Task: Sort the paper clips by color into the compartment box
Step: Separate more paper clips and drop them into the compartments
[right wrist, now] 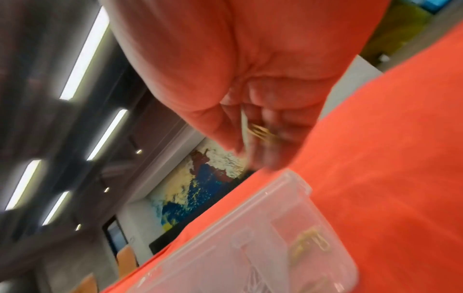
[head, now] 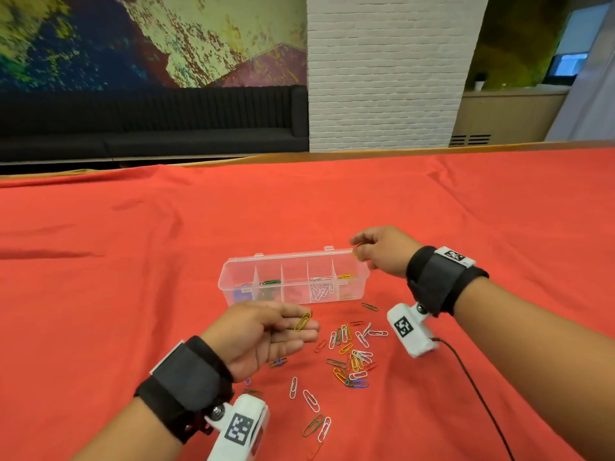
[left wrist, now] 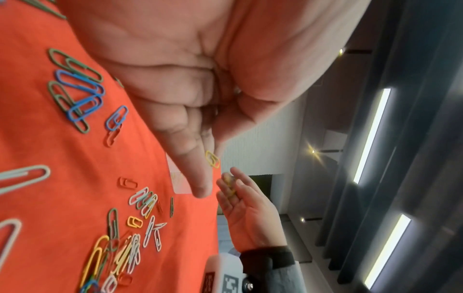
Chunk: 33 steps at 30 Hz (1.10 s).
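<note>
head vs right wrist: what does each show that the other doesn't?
Head only: the left hand pinching a yellow paper clip, the loose pile of mixed-colour paper clips on the red tablecloth, and all the compartments. Right wrist only: ceiling light strips. Both: the right hand holding yellow paper clips over the clear plastic compartment box.

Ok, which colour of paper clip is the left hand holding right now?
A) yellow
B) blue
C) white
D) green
A: the left hand pinches a yellow wire paper clip at its fingertips, above the red cloth in front of the clear plastic compartment box.
</note>
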Each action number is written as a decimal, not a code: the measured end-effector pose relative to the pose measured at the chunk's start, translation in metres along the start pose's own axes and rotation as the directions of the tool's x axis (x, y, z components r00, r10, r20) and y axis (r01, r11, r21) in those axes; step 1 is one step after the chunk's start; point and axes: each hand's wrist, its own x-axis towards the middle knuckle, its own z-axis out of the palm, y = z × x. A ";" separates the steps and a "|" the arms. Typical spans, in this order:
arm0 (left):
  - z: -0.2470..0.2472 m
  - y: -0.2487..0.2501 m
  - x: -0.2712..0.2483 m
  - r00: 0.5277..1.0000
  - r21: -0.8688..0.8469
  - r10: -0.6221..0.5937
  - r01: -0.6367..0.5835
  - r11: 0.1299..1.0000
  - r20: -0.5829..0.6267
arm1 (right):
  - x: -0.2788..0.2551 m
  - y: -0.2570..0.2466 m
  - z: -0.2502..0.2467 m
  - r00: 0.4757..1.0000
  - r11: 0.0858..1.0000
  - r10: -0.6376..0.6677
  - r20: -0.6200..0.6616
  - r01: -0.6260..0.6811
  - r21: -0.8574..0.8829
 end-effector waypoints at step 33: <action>-0.012 0.008 -0.015 0.934 0.511 0.348 -0.262 0.819 -0.078 | 0.003 -0.003 -0.014 0.987 0.925 -0.155 0.035 0.157 -0.346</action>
